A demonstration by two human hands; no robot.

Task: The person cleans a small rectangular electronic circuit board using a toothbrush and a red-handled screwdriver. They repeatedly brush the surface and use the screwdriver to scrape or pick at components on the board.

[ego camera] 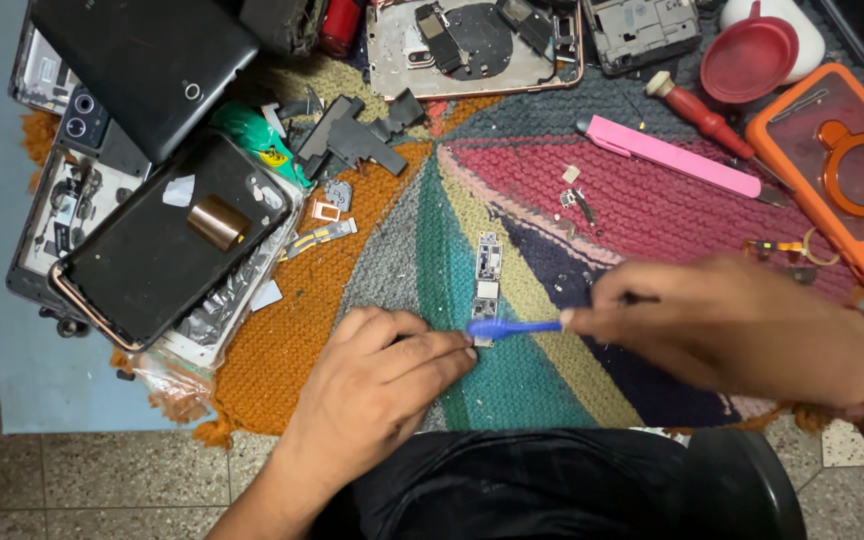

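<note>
The right hand (pixel 742 325) is pinched shut around a blue brush (pixel 514 327), bristle end laid across the lower end of a narrow circuit board (pixel 487 285); the hand is blurred, so the exact grip is hard to read. The left hand (pixel 382 385) lies knuckles up with curled fingers, fingertips pressing the board's bottom end to pin it flat, holding nothing else. The board lies lengthwise on a striped knitted mat (pixel 392 200), on the teal stripe near the middle. Just above the right hand, tiny loose parts (pixel 574 195) sit on the pink stripe. Farther up, a pink knife (pixel 667 156) and a red screwdriver (pixel 702 115) lie slantwise, an orange phone case (pixel 842 165) beside them at the right edge. Off to the left, well apart, black phones (pixel 167 235) and opened phone shells are stacked in a heap.
</note>
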